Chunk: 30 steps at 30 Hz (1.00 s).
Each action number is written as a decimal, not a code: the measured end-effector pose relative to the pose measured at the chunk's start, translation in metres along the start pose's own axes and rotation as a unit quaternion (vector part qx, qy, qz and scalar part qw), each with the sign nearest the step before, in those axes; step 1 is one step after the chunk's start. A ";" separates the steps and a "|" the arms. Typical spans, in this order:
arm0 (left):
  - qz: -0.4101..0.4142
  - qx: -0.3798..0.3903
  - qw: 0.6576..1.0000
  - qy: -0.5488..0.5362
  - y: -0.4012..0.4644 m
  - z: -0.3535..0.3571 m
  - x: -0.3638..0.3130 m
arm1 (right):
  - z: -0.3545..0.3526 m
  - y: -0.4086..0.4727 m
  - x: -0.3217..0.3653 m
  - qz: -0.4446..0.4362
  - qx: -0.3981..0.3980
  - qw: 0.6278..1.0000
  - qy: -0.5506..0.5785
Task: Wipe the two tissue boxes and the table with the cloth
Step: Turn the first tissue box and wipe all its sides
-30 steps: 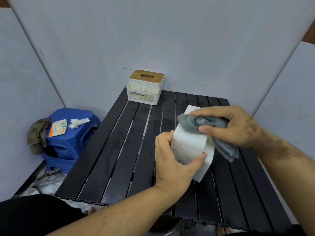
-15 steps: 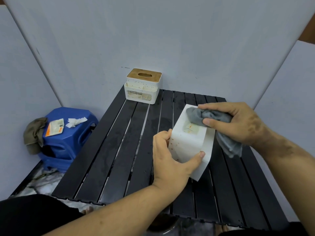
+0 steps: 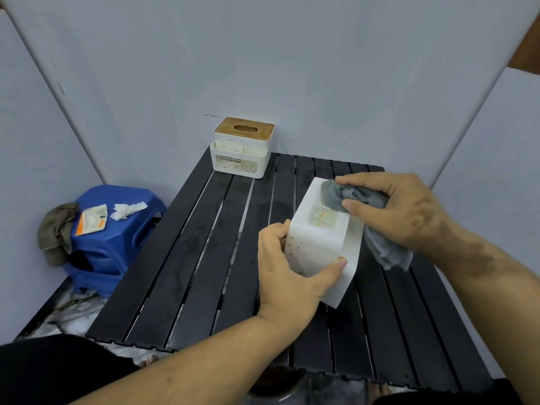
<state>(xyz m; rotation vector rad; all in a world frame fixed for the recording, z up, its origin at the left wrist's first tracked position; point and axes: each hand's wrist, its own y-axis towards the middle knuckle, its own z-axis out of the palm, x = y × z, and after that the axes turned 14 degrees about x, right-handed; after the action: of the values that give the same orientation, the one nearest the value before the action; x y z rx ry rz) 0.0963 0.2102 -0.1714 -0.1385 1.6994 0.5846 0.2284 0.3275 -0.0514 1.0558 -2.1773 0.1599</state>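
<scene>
A white tissue box [image 3: 318, 244] is tipped over above the black slatted table [image 3: 204, 258], a faded sticker on its upturned face. My left hand [image 3: 289, 273] grips its near end, thumb on one side and fingers round the other. My right hand [image 3: 400, 211] holds a bunched grey cloth [image 3: 350, 197] and presses it on the box's far top edge; the cloth's tail hangs down past the box's right side. A second white tissue box [image 3: 242, 150] with a wooden lid stands upright at the table's far left corner.
Left of the table stands a blue plastic stool [image 3: 108, 244] carrying an orange packet, a crumpled white tissue and an olive rag. Grey panels wall in the table at the back and both sides. The table's near edge runs close to my body.
The box has turned so its stickered face shows. My right hand has slid the cloth toward the box's far edge. My left hand keeps its grip.
</scene>
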 end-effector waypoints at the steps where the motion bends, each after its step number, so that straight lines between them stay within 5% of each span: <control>1: 0.002 -0.001 1.000 0.003 0.000 0.000 0.000 | 0.006 -0.001 0.006 -0.017 0.009 1.000 -0.008; 6: 0.009 0.006 1.000 0.009 -0.002 0.000 -0.001 | -0.003 -0.007 0.018 -0.102 0.186 0.976 0.037; 13: 0.001 0.016 1.000 0.009 -0.002 0.001 -0.001 | -0.001 0.009 -0.013 0.043 -0.066 0.997 0.008; 19: 0.015 0.015 1.000 0.019 -0.003 0.001 -0.001 | 0.013 0.010 0.014 -0.075 0.104 0.992 -0.012; 25: 0.004 0.028 0.999 0.014 -0.003 0.000 -0.001 | 0.004 0.030 -0.017 0.059 -0.055 0.997 -0.011; 30: 0.024 0.009 0.999 0.026 -0.005 0.000 -0.001 | 0.018 0.038 -0.004 -0.009 0.024 0.995 -0.098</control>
<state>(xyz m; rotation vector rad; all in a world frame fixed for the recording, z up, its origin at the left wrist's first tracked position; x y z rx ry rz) 0.0979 0.2060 -0.1723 -0.1013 1.7618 0.6046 0.1925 0.3478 -0.0601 1.1596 -2.3498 0.1050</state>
